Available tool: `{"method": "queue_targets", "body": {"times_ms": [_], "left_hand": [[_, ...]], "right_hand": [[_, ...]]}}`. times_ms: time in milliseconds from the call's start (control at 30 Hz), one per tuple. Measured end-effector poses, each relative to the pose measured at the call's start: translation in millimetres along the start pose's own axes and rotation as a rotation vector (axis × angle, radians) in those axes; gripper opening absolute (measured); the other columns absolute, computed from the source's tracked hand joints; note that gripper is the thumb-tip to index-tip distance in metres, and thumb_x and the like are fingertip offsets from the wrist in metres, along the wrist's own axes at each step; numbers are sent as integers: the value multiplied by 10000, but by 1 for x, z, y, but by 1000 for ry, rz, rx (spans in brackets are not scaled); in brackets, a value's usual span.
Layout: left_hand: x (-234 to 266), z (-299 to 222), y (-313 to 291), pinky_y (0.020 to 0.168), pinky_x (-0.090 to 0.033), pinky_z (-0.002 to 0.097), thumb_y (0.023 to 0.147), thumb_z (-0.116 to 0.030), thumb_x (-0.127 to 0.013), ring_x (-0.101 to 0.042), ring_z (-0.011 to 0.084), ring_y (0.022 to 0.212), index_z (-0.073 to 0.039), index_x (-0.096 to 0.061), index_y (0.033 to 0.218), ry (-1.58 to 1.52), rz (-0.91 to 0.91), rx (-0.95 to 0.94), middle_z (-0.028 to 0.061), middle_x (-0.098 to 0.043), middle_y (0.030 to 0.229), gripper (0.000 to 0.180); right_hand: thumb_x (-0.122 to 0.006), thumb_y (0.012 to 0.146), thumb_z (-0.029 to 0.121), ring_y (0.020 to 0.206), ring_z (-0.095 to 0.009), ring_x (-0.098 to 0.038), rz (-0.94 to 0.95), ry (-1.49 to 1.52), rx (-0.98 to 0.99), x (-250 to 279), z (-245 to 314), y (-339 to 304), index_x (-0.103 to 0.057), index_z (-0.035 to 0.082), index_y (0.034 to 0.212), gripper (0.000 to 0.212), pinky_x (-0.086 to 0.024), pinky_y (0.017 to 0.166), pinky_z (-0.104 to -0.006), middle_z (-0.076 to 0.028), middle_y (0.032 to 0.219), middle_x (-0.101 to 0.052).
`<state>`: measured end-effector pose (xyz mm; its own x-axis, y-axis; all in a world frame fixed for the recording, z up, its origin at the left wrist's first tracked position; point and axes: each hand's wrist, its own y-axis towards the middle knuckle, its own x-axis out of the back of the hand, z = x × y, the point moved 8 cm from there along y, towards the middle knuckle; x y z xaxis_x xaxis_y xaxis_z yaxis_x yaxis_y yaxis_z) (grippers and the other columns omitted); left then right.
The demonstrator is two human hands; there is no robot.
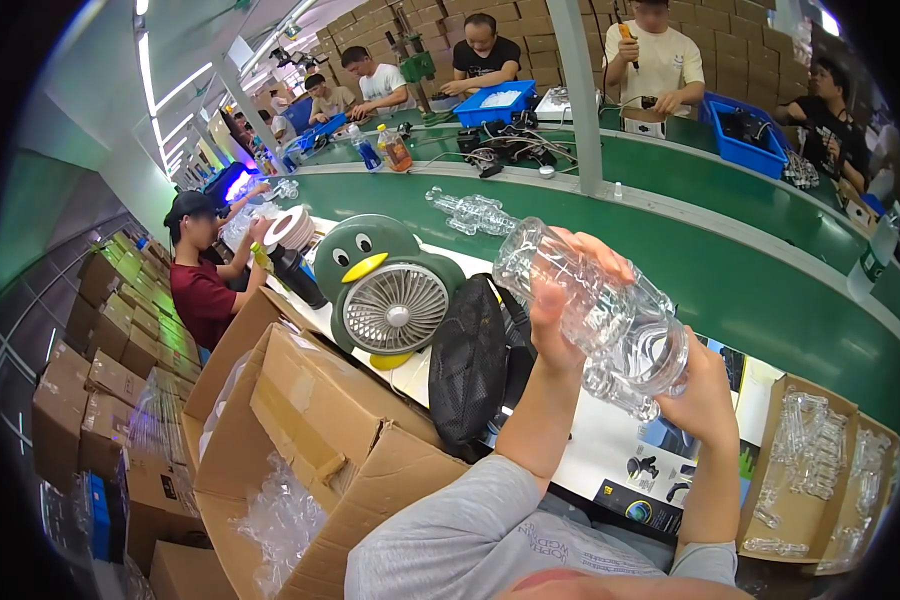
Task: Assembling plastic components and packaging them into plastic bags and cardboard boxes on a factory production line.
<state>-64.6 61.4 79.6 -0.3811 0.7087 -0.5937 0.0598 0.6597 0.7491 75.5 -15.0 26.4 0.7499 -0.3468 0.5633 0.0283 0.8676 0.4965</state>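
Clear plastic gleaming up here, a hollow, knobbly piece (608, 318) held aloft over the near white table (584, 445)! The left hand (560, 332) clasps its left part, thumb on the near side, fingers around the far side; the right hand (698, 392) grips the right end. Left of them, a black mesh bag (467, 365) sits just beside a green penguin-shaped fan (397, 312). Far side, another clear piece (473, 213) lies on the green surface (660, 236); near right, a cardboard tray (756, 462) holds more.
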Motion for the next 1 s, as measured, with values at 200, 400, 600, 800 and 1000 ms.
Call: {"method": "queue_targets", "body": {"times_ms": [200,400,600,800,1000], "left_hand": [[-8,-10,-3,738,-424,383,792,-458,-543,-515,286,795,-44,-398,1061,27,59,3,162,-496,832,515],[7,-4,-2,772,-423,378,831,-466,-476,-525,278,826,-54,-426,1058,78,-106,22,164,-522,879,473],[-4,9,-8,772,-421,385,824,-510,-479,-520,281,830,-60,-424,1063,42,-101,-12,154,-520,890,513],[-17,20,-13,774,-416,375,792,-494,-520,-510,256,842,-92,-386,1059,-12,-41,15,127,-488,892,501],[-18,10,-8,765,-417,372,787,-523,-513,-512,257,831,-82,-385,1060,-20,-11,-28,124,-489,889,534]], "right_hand": [[-708,567,119,622,-261,-617,140,126,-24,-9,4,-2,-539,21,976,453,-477,572,-311,-136,761,-607],[-663,550,29,813,-317,-616,104,118,-189,-16,-3,-2,-535,-20,1030,499,-468,730,-325,-160,857,-625],[-664,562,35,811,-344,-605,118,22,-144,18,-4,-4,-536,-18,1039,496,-464,739,-329,-176,870,-614],[-713,569,92,801,-329,-608,115,-67,-140,39,-1,-11,-542,-18,1018,492,-470,718,-336,-170,889,-610],[-728,570,101,775,-334,-601,156,-73,-115,34,6,-10,-540,-21,1005,489,-470,676,-342,-164,863,-600]]}}
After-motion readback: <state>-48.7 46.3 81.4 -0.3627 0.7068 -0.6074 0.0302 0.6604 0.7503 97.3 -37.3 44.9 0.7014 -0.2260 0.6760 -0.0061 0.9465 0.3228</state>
